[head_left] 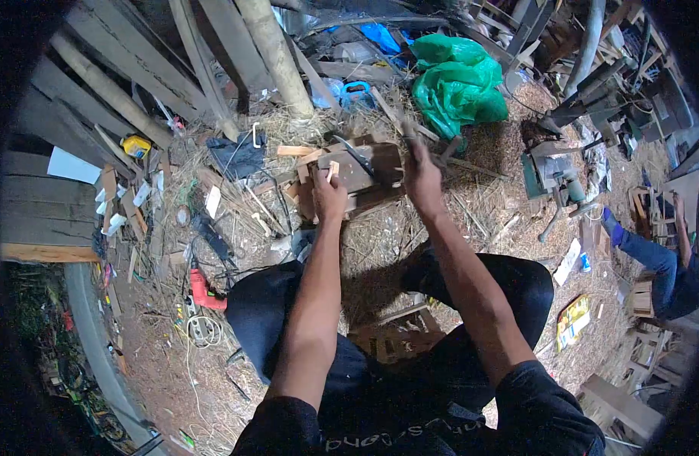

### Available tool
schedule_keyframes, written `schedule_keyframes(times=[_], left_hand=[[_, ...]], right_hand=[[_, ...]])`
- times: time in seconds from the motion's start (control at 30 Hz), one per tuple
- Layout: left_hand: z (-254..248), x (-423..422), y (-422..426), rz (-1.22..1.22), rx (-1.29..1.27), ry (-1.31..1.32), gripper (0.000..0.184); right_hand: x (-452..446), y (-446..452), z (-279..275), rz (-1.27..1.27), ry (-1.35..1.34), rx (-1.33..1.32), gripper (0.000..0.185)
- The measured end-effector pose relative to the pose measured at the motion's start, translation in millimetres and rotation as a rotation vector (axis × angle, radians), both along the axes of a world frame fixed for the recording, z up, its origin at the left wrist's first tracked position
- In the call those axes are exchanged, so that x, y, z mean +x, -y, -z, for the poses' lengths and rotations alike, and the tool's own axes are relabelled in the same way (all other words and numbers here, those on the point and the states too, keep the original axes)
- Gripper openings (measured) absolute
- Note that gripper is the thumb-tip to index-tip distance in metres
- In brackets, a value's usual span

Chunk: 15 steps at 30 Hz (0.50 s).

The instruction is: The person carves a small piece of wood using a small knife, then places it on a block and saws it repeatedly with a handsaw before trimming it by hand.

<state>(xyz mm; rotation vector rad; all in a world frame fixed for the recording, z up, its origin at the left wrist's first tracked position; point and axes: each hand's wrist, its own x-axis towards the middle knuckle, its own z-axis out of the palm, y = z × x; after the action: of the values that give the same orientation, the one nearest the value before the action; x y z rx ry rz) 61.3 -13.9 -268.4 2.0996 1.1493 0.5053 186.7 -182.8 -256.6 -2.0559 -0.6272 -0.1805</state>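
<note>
My left hand (330, 196) is closed round a small light wooden piece (333, 172) at the left side of a wooden block (355, 173). To the right of the block, my right hand (423, 178) grips a dark tool (412, 140), blurred by motion, that points away from me; its exact shape is hard to make out. A dark curved strip (354, 154) lies across the block's top. Another light wood piece (296, 150) rests just beyond the block's left end.
A green plastic bag (460, 87) lies beyond my right hand. The red drill (204, 291) and a coiled cable (205, 331) are at the left. A metal machine (555, 176) stands at the right, with a co-worker's leg (647, 253) farther right. Wooden posts (277, 57) rise ahead.
</note>
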Motion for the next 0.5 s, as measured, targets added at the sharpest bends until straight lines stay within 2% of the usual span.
schedule_keyframes(times=[0.03, 0.1, 0.17, 0.27, 0.3, 0.33, 0.4, 0.5], left_hand=[[9.7, -2.1, -5.4, -0.043, -0.036, 0.031, 0.022], [23.5, -8.6, -14.4, -0.034, 0.019, 0.148, 0.019], [37.0, -15.8, -22.9, -0.03, 0.081, 0.249, 0.018], [59.3, -23.8, -37.4, -0.083, -0.123, 0.223, 0.024], [58.0, -29.2, -40.9, -0.1, -0.026, 0.127, 0.035], [56.8, -32.7, -43.7, -0.105, -0.077, 0.113, 0.039], [56.0, -37.9, -48.9, -0.11, -0.178, 0.083, 0.046], [56.7, -32.6, -53.0, -0.22, -0.065, 0.04, 0.053]], right_hand=[[-4.8, -9.3, 1.3, -0.081, 0.077, -0.045, 0.055], [-20.8, -17.9, 1.4, -0.224, 0.04, -0.187, 0.046], [-29.0, -27.1, 4.1, -0.27, 0.17, -0.235, 0.047], [-35.6, -35.4, 3.0, -0.285, 0.253, -0.297, 0.055], [-34.5, -35.3, 7.9, -0.292, 0.256, -0.297, 0.059], [-33.0, -35.0, 13.0, -0.297, 0.257, -0.297, 0.063], [-30.8, -36.7, 17.7, -0.288, 0.214, -0.318, 0.056], [-24.9, -43.1, 16.3, -0.304, 0.192, -0.254, 0.054]])
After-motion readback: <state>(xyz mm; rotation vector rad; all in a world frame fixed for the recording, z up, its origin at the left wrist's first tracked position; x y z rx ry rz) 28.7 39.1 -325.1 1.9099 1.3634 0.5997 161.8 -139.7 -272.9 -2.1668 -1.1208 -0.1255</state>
